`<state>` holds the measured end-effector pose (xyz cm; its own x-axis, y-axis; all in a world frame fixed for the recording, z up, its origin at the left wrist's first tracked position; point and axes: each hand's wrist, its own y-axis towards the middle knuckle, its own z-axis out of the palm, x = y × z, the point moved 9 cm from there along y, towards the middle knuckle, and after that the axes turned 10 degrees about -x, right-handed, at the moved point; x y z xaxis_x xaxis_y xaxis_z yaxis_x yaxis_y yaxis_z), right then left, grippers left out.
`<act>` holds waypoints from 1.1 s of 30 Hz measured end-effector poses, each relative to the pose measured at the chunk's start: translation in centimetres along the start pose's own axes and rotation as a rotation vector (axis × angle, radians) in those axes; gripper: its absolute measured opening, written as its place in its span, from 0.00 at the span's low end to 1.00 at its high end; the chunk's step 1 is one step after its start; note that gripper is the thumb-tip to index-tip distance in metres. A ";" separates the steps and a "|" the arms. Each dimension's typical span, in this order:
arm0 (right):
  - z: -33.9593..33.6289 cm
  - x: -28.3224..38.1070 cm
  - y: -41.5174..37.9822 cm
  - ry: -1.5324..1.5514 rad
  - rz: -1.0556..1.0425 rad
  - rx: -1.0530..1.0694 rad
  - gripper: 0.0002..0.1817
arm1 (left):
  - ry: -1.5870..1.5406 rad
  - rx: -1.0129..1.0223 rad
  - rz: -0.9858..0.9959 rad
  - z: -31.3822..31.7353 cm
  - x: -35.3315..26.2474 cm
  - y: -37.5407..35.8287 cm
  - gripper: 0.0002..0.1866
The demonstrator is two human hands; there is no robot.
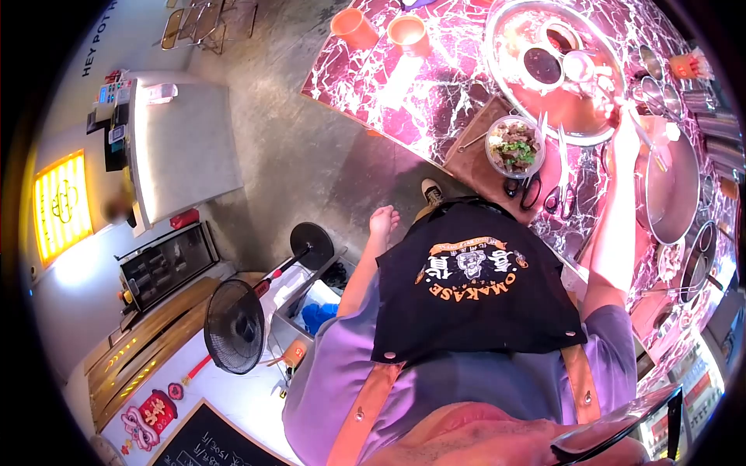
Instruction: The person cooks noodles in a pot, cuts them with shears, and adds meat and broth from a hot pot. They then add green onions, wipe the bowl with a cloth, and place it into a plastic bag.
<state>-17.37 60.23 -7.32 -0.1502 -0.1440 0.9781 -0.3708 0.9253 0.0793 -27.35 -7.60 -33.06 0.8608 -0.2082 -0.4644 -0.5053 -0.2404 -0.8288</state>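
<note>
My right hand (624, 137) stretches far to the round tray (576, 140), finger grip unclear; my left hand (384, 223) hangs left, fingers curled together.

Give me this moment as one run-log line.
right hand: at edge of round tray, hold unclear | left hand: off marbled table, beside apron | bowl: on brown board, food inside

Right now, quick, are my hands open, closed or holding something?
Left hand: loosely closed, nothing visible in it.
Right hand: by the rim of the round tray; grip cannot be told.
</note>
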 end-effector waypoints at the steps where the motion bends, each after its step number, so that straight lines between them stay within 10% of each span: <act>1: 0.4 -0.1 1.1 -0.002 0.022 0.011 0.14 | -0.017 -0.017 0.015 0.1 -0.8 -0.5 0.08; 9: 4.1 0.3 8.9 -0.511 -0.206 -0.015 0.13 | -0.019 -0.028 -0.006 -0.5 1.5 -0.2 0.08; 15: 8.3 2.6 9.3 -0.692 -0.765 0.087 0.11 | 0.067 0.072 0.185 4.4 -5.4 -5.5 0.07; 17: 10.3 -1.0 10.1 -0.876 -0.265 0.341 0.14 | 0.157 0.298 0.343 9.3 -9.8 -9.2 0.10; 21: 11.3 -1.7 8.8 -0.794 -0.423 0.055 0.16 | 0.256 0.665 0.469 18.6 -14.9 -16.3 0.11; 26: 15.0 -4.1 8.4 -1.053 -0.805 0.141 0.13 | 0.377 0.650 0.522 23.9 -17.3 -20.1 0.09; 29: 14.2 -3.5 8.6 -0.830 -0.462 0.125 0.14 | 0.450 0.628 0.613 24.5 -17.0 -19.7 0.10; 30: 14.5 -1.9 8.0 -0.816 -0.721 0.046 0.12 | 0.438 0.623 0.619 24.6 -16.9 -19.7 0.10; 33: 12.9 -3.6 8.1 -0.719 -0.603 -0.047 0.11 | 0.418 0.622 0.596 25.0 -16.5 -19.4 0.09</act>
<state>-31.69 63.74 -12.67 -0.4810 -0.7712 0.4170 -0.5356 0.6351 0.5567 -30.25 24.21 -17.15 0.3205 -0.4838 -0.8144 -0.6268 0.5363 -0.5652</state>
